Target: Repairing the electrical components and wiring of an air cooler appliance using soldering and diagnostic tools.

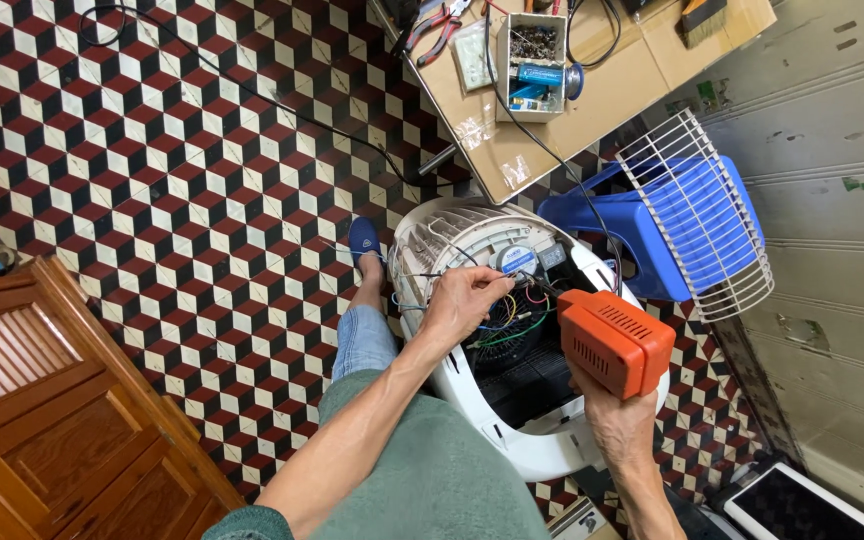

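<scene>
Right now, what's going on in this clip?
A person sits over an opened white plastic fan housing on the patterned tile floor. The left hand pinches thin wires inside it, near the round motor part. The right hand holds an orange boxy power tool pointed at the same spot. A white wire fan grille leans on a blue plastic stool.

Landmark: fan housing (472, 400), on the floor (152, 180).
Behind: table (592, 100), carrying a parts box (532, 60).
Right: stool (642, 225), grille (697, 215) on it.
Left: wooden door (42, 400).
Over it: left hand (462, 300), right hand (617, 425).
</scene>
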